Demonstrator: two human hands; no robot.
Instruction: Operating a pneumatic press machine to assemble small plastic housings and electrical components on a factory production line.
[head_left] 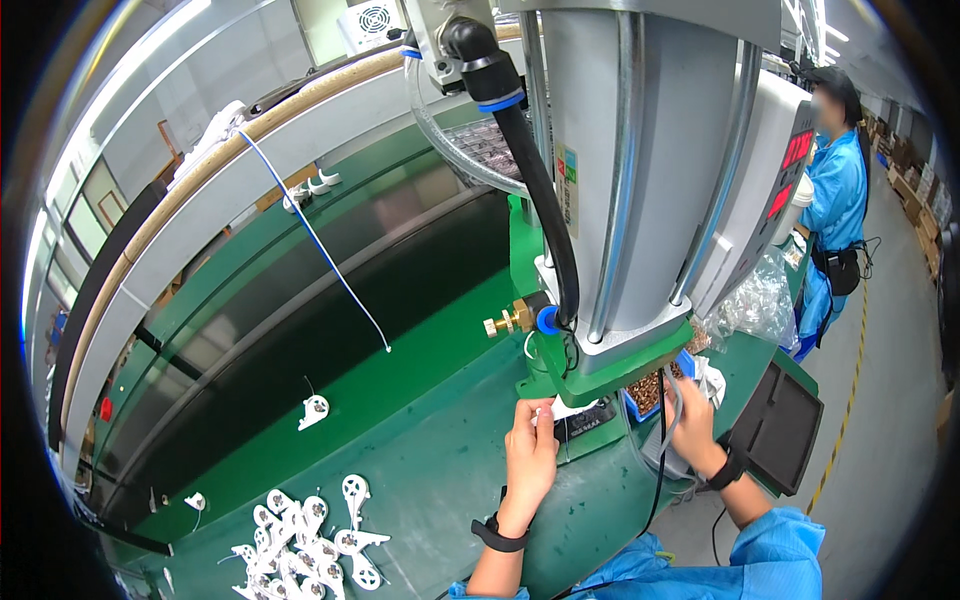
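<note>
My left hand (532, 452) is closed, thumb and fingertips pinching a white plastic part (568, 409) under the head of a pneumatic press (625, 180). The part lies over a dark fixture on the press's green base, and the press head hides some of it. Beside the press, my right hand (692, 428) has its fingers bent together at the edge of a blue bin (641, 404) of small copper-coloured pieces. A grey cable crosses in front of those fingers; whatever they hold cannot be made out. Both wrists wear black bands.
Loose white plastic parts (295, 545) lie heaped on the green bench at left front. Single parts (314, 411) sit on the green conveyor belt. A black tray (772, 425) stands at right, near a clear plastic bag (752, 300). A person in blue (838, 190) stands farther right.
</note>
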